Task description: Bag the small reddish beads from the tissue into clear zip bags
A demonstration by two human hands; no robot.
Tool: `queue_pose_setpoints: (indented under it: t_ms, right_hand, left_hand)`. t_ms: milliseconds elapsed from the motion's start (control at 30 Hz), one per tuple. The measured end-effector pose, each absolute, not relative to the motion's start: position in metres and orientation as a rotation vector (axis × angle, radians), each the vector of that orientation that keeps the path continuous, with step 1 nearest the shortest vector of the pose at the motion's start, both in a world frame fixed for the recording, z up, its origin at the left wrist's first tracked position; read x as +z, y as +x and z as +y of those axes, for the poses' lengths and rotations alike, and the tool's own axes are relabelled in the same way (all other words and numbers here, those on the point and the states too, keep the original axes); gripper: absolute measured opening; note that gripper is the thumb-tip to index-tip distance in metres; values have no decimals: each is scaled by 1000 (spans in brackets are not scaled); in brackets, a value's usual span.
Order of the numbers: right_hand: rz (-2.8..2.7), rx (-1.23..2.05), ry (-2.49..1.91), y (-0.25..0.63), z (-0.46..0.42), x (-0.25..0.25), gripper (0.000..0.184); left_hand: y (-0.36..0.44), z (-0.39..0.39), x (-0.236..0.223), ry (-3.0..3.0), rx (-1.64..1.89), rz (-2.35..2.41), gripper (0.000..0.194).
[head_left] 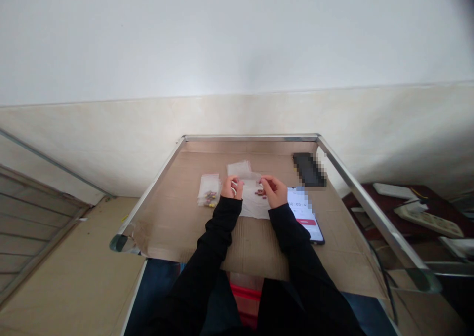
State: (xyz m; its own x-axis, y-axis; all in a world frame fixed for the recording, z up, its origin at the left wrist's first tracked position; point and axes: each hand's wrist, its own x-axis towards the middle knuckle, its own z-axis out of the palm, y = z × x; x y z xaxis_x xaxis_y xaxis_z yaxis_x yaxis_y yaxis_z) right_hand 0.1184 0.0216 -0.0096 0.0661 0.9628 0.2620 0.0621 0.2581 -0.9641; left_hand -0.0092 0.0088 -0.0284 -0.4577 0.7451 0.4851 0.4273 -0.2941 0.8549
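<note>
Between my fingertips, a small clear plastic bag [251, 176] is stretched over a white sheet [255, 209]. My left hand [232, 188] pinches its left side, and my right hand [274, 191] pinches its right side. Several small brownish-red capsules [260, 193] lie on the sheet beside my right fingers. Just behind the held bag is a stack of flat clear bags [238, 168]. To the left of my left hand, a pile of clear bags [208, 185] contains small reddish and yellow pieces. Whether anything is inside the held bag, I cannot tell.
A lit phone [307, 217] showing a timer lies right of my right hand. Behind it is a blurred-out black object [310, 169]. Brown cardboard [166, 212] covers the table, with a metal rail [252, 138] around it. A power strip [431, 221] sits on a dark surface at right.
</note>
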Motion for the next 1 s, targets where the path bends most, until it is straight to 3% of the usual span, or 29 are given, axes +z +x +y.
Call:
queue_pose_setpoints:
  t_ms: [167, 300, 1000]
  right_hand:
    - [-1216, 1181, -942, 123, 28, -11, 31]
    - [-1154, 1225, -981, 125, 33, -15, 33]
    - [-1170, 1290, -1088, 118, 39, -28, 32]
  left_hand:
    - [-14, 24, -34, 1076, 1696, 1431, 43]
    - [-14, 22, -30, 972, 1594, 1228, 42]
    - [-11, 15, -17, 885, 1717, 1233, 36]
